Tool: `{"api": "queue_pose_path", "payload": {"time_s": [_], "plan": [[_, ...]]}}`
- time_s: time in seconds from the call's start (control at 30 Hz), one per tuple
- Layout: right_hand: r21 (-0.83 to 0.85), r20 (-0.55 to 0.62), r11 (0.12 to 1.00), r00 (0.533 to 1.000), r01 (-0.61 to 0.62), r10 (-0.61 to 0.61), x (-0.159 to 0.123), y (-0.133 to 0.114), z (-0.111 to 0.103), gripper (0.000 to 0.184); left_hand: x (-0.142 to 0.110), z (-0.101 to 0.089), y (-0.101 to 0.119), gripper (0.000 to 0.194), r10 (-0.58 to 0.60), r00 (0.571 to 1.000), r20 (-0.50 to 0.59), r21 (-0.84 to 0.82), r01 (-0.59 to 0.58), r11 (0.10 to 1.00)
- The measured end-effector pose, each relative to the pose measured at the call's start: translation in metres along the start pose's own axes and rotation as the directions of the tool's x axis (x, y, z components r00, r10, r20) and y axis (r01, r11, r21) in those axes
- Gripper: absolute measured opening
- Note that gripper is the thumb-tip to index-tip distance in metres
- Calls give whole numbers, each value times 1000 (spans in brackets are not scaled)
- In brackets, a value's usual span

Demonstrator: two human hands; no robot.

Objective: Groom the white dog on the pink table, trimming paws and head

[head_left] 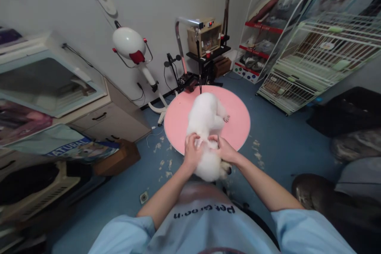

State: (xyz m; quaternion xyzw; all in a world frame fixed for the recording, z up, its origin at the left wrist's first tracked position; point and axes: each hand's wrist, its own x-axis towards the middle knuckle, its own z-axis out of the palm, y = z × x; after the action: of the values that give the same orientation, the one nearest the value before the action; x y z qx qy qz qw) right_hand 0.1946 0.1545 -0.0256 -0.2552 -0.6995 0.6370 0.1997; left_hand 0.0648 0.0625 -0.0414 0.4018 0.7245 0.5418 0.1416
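A white fluffy dog (pixel 205 111) lies on a round pink grooming table (pixel 238 127), its rump away from me and its head (pixel 208 166) at the near edge. Its dark nose points to the right. My left hand (pixel 193 151) grips the fur on the left of the neck, fingers curled. On the other side, my right hand (pixel 223 149) presses into the fur with bent fingers. Pinkish skin shows between the two hands. A thin dark line lies by the right fingertips; I cannot make out what it is.
A grooming arm (pixel 180 43) rises behind the table, with a white stand dryer (pixel 129 43) to its left. Wire cages (pixel 324 55) and a shelf rack (pixel 257 47) stand at the right. Tufts of fur (pixel 162 162) litter the blue floor. A cabinet (pixel 98 115) is at the left.
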Motion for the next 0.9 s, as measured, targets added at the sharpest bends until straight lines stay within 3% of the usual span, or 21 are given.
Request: {"api": "queue_pose_path", "payload": {"time_s": [0.13, 0.23, 0.33, 0.47, 0.53, 0.6, 0.67, 0.7, 0.77, 0.83, 0.9], "plan": [[35, -2, 999, 999, -42, 42, -12, 9, -2, 51, -13, -9, 7, 44, 42, 997, 58, 60, -46, 997], [203, 61, 972, 992, -120, 110, -12, 10, -4, 48, -18, -13, 14, 59, 93, 989, 114, 106, -105, 989], [314, 82, 930, 981, -192, 174, -5, 5, 0, 43, -25, -10, 20, 64, 171, 973, 155, 166, -197, 966], [225, 76, 962, 987, -154, 140, -1, 0, 8, 41, -34, -9, 13, 63, 256, 944, 208, 249, -304, 919], [186, 82, 973, 989, -136, 122, -4, 1, 13, 42, -36, -21, 7, 64, 215, 935, 283, 289, -297, 910], [183, 73, 975, 991, -127, 116, -8, 4, 19, 45, -36, -42, 6, 74, 92, 925, 369, 320, -220, 922], [208, 42, 970, 992, -127, 120, -10, 8, 29, 49, -34, -66, 16, 82, -17, 931, 366, 332, -113, 937], [223, 27, 967, 992, -126, 123, -11, 11, 36, 49, -32, -74, 25, 78, -34, 944, 327, 312, -75, 947], [246, -4, 962, 992, -120, 124, -11, 16, 50, 44, -30, -80, 40, 49, 11, 975, 220, 212, -59, 976], [265, -59, 959, 991, -100, 120, -10, 22, 65, 37, -28, -68, 45, 24, 30, 984, 178, 111, -50, 993], [280, -130, 955, 982, -100, 141, -10, 30, 76, 32, -27, -49, 34, 22, -17, 988, 154, 174, -10, 985]]}}
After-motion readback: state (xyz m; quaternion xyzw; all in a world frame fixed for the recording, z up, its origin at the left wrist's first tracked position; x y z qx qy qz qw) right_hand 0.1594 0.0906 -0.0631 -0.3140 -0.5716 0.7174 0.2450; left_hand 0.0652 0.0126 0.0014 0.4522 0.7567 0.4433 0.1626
